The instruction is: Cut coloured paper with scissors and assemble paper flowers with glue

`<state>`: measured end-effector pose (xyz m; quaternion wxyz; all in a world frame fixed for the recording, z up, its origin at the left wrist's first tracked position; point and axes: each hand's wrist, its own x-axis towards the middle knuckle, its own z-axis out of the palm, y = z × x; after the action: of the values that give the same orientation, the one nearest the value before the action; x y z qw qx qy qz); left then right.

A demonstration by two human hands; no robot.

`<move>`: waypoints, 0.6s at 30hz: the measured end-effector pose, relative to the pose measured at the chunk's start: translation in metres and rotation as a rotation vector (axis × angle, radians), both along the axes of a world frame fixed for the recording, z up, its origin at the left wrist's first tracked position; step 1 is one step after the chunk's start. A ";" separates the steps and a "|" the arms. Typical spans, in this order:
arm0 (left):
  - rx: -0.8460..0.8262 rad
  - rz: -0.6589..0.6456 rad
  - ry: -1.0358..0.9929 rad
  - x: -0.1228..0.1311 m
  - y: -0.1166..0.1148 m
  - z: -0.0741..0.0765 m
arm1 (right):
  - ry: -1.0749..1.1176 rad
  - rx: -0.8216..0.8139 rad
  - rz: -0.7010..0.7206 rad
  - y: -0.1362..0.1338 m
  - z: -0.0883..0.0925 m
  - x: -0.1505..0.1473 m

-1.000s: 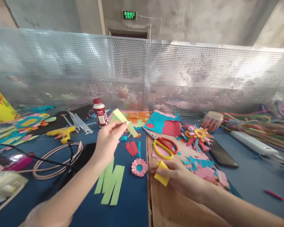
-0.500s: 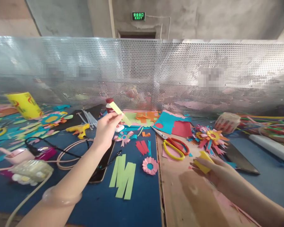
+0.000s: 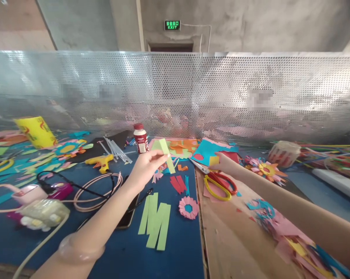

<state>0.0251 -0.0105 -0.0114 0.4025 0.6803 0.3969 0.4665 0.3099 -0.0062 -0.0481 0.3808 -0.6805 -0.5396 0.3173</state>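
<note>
Pinched in my left hand is a light green paper strip, held upright over the table's middle. My right hand reaches to the blue paper sheet, its fingers on a small yellow paper piece. Just below that hand lie scissors with red and yellow handles. Several light green strips rest on the blue surface. Beside them are a pink paper ring and red strips.
A red-capped bottle stands behind my left hand. At left are a yellow glue gun, a yellow roll and coiled cables. A perforated metal screen crosses the back. Paper scraps lie under my right forearm.
My right hand has moved left and away from me with the yellow paper, from the board to the blue sheet. My left hand has shifted right and slightly down with its green strip.
</note>
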 end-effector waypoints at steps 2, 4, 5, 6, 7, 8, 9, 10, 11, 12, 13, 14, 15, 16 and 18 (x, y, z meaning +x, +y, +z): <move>-0.027 -0.032 0.036 0.003 -0.003 -0.001 | -0.044 -0.013 -0.016 0.010 -0.004 0.001; -0.021 -0.073 0.090 0.005 -0.005 -0.001 | -0.083 0.000 -0.048 0.015 -0.006 0.002; -0.010 -0.093 0.115 0.006 -0.006 -0.002 | -0.101 0.021 -0.071 0.015 -0.006 0.001; 0.004 -0.110 0.135 0.007 -0.007 -0.002 | -0.115 0.049 -0.096 0.014 -0.005 -0.001; 0.017 -0.123 0.153 0.008 -0.009 -0.002 | -0.125 0.080 -0.115 0.012 -0.002 -0.004; 0.031 -0.133 0.164 0.009 -0.010 -0.003 | -0.128 0.111 -0.121 0.008 0.001 -0.008; 0.049 -0.141 0.177 0.010 -0.011 -0.003 | -0.122 0.135 -0.105 0.004 0.006 -0.013; 0.074 -0.148 0.197 0.010 -0.012 -0.004 | -0.107 0.151 -0.069 -0.002 0.012 -0.020; 0.111 -0.147 0.225 0.011 -0.013 -0.005 | -0.083 0.152 -0.007 -0.010 0.018 -0.028; 0.155 -0.142 0.260 0.012 -0.014 -0.007 | -0.045 0.139 0.067 -0.018 0.025 -0.037; 0.203 -0.135 0.295 0.013 -0.015 -0.009 | -0.002 0.123 0.133 -0.027 0.031 -0.046; 0.250 -0.129 0.330 0.014 -0.016 -0.011 | 0.064 0.106 0.206 -0.035 0.037 -0.054; 0.293 -0.127 0.361 0.015 -0.016 -0.013 | 0.199 0.068 0.296 -0.043 0.042 -0.062; 0.331 -0.130 0.385 0.015 -0.017 -0.015 | 0.264 0.022 0.354 -0.050 0.047 -0.068; 0.383 -0.151 0.414 0.016 -0.017 -0.017 | 0.379 -0.063 0.434 -0.059 0.051 -0.076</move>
<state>0.0410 -0.0275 -0.0288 0.2106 0.8523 0.3234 0.3530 0.2337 -0.0648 0.0029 0.3765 -0.4893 -0.5817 0.5295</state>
